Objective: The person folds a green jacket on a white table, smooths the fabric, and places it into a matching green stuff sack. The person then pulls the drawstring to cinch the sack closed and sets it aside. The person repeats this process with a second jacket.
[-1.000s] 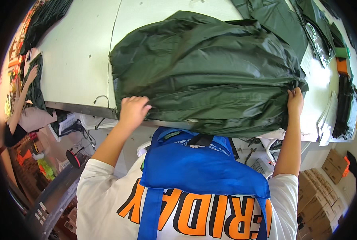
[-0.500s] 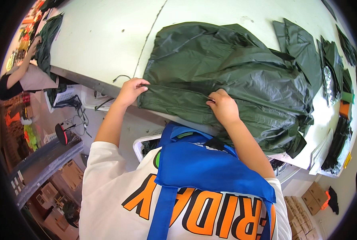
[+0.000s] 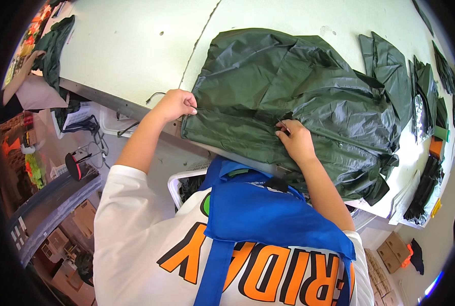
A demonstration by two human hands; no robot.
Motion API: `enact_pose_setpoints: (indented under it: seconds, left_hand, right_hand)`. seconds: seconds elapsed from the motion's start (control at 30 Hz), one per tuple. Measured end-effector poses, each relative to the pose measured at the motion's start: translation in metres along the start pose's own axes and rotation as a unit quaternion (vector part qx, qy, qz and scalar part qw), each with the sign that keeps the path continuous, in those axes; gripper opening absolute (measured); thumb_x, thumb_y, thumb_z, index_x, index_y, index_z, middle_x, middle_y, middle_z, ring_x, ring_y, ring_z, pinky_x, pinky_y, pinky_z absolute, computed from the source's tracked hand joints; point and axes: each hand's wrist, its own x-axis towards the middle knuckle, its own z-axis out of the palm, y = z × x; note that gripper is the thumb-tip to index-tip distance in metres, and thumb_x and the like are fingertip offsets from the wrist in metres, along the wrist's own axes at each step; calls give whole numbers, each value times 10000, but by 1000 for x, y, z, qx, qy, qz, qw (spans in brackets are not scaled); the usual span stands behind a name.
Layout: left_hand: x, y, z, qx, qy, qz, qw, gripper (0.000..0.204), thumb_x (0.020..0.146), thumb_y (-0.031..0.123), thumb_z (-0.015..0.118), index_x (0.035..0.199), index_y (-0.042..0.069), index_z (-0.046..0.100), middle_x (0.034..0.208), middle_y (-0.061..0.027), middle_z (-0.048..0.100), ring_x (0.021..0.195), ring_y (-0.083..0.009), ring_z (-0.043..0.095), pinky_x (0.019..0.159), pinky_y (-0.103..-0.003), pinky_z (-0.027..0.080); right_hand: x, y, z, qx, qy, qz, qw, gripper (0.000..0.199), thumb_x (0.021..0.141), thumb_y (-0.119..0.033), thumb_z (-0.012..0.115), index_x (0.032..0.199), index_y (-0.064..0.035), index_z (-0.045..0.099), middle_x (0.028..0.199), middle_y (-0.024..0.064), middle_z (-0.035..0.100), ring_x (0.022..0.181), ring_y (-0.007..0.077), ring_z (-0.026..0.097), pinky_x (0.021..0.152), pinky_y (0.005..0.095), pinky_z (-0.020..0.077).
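A dark green, shiny garment [image 3: 288, 76] of thin coated fabric lies spread and wrinkled over the white table, its near edge hanging slightly over the front. At its left edge my left hand [image 3: 179, 104] is closed, thumb and forefinger pinching the fabric near the corner. My right hand [image 3: 298, 140] rests on the garment's near middle, thumb and forefinger drawn together beside a dark fold. A thin sliver shows between those fingertips, too small to name.
More dark green pieces [image 3: 385, 71] lie at the right on the white table [image 3: 130, 46]. A thin black cord [image 3: 155, 95] sticks out by the table's front edge. White bins [image 3: 174, 186] stand below it. At far left another person's hand [image 3: 36, 55] touches dark green fabric.
The raised strip between my hands now lies flatter. My right hand has shifted slightly right and nearer on the garment; my left still holds the left edge. The whole view has shifted a little.
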Motion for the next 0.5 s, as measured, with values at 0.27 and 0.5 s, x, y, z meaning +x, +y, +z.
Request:
enact_pose_setpoints:
  seconds: [0.27,0.5]
  left_hand:
    - [6,18,-5,40,-27,-28,998,128,688,-10,745,775,8,652,695,-37,641,611,-106,580,548,-261,464]
    - [6,18,-6,-14,-40,-62,997,115,702,-18,733,756,18,638,649,-27,622,557,-87,557,507,-242,447]
  right_hand:
    - [7,-2,-2,-30,-1,17,999,140,755,-115,691,847,-29,630,840,149,615,768,334,607,683,393,485]
    - [8,-2,-8,21,-17,56,998,145,760,-141,692,833,-33,628,835,153,615,758,334,605,678,390,476]
